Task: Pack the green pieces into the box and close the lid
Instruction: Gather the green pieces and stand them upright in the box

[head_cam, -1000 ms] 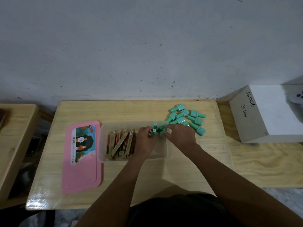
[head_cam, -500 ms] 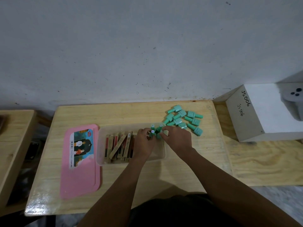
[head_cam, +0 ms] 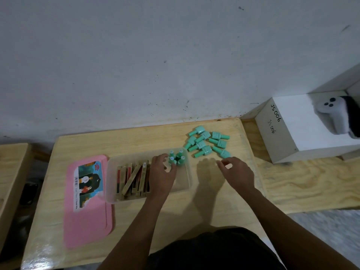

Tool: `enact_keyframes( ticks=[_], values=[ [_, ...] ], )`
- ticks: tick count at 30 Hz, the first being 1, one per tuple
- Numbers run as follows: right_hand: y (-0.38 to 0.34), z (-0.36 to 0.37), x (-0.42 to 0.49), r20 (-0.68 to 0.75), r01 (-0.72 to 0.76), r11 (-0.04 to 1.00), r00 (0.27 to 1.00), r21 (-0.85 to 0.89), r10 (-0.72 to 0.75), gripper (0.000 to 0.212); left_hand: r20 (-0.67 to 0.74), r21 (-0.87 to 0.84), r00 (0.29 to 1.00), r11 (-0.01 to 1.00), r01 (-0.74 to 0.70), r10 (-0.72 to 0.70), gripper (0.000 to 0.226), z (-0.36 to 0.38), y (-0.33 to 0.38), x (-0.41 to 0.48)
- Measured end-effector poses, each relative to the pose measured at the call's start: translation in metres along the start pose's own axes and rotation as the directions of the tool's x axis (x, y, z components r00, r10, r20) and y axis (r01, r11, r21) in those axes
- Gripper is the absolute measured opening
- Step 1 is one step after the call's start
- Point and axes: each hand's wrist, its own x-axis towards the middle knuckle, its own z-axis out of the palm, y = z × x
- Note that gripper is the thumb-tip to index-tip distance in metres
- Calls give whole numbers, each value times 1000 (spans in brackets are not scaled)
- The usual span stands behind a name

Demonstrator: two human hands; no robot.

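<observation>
A clear plastic box (head_cam: pixel 189 178) sits mid-table. Several green bottle-shaped pieces (head_cam: pixel 177 157) stand upright in its far right corner. My left hand (head_cam: pixel 163 173) reaches into the box, and its thumb and curled fingers pinch one of these upright pieces. A loose pile of green pieces (head_cam: pixel 206 143) lies on the table behind and right of the box. My right hand (head_cam: pixel 236 171) hovers over the table right of the box, just in front of the pile, fingers loosely curled and holding nothing. The pink lid (head_cam: pixel 88 209) lies flat to the left of the box.
Several gold and red sticks (head_cam: pixel 134 177) fill the box's left half. A white block marked JS006 (head_cam: pixel 292 141) with a white controller (head_cam: pixel 334 115) on it stands at the right. A grey wall runs behind the wooden table (head_cam: pixel 136 141).
My right hand has left the upright pieces in the box and moved right, out over the table near the pile. My left hand has stayed at the pieces.
</observation>
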Motion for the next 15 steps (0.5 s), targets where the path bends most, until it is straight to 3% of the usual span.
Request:
enact_keyframes(
  ticks=[3,9,12,15],
  values=[
    [37,-8,4,23,-87,995,996,45,86,33,-18,62,990,988,-140,142,24,3,24,-5],
    [62,-23,13,70,-145,986,988,80,139,46,267,208,916,910,-358,300,26,43,65,12],
    [59,-21,24,114,-124,990,987,65,116,40,429,412,872,809,-419,234,34,65,74,31],
    [50,-18,36,129,-39,999,991,15,37,33,546,596,830,642,-482,115,35,83,76,44]
  ],
)
